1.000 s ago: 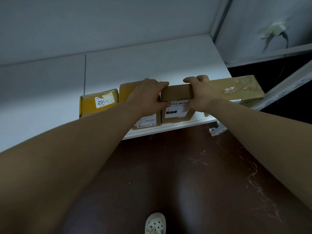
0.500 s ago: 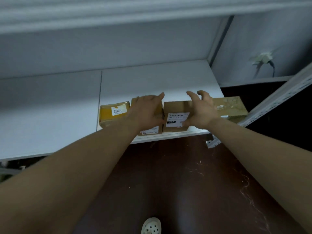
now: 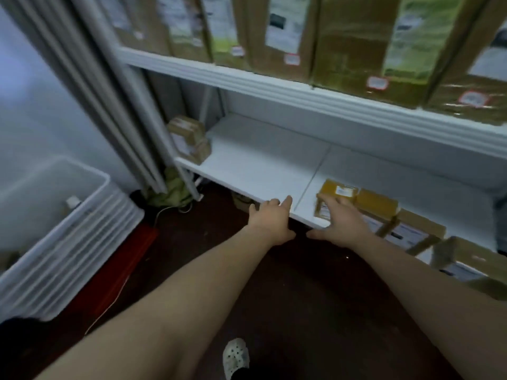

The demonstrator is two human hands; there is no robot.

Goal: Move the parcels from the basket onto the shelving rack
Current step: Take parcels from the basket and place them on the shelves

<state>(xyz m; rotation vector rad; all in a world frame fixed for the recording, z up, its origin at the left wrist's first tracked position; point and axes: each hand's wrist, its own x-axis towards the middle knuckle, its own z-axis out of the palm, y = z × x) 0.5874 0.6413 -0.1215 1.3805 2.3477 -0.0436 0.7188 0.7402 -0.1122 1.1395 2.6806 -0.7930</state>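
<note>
White board is what both hands meet on my feed: the front lip of the lower white shelf board (image 3: 260,171) of the shelving rack. The left hand (image 3: 270,219) reaches over that lip with its fingers straight and close together, holding nothing. The right hand (image 3: 341,220) is just beside it, fingers spread and relaxed, thumb pointing left below the lip, and it is empty too. Its fingertips come up in front of the small yellow-taped parcel with a white label (image 3: 338,192). The feed is smeared there, so I cannot tell whether they touch it or stop just short.

That parcel sits at the front of the shelf, first in a row running off to the right. A second yellow-taped parcel (image 3: 377,205) sits against it, then a brown cardboard box (image 3: 421,224), then a larger brown cardboard box with a white label (image 3: 466,259) near the edge of my view. At the far left end of the same board, well apart from the row, stands a small brown taped parcel (image 3: 189,139). The shelf above carries tall brown cardboard cartons (image 3: 290,37) side by side, each with a small red-edged sticker low on its face.

On the floor to the left, well apart from both hands, stands the white ribbed plastic basket (image 3: 63,237), resting on something red (image 3: 129,259). A crumpled green cloth (image 3: 171,189) lies by the foot of the rack. At the bottom of my view a white perforated clog (image 3: 236,355) stands on the dark brown floor (image 3: 301,297).
</note>
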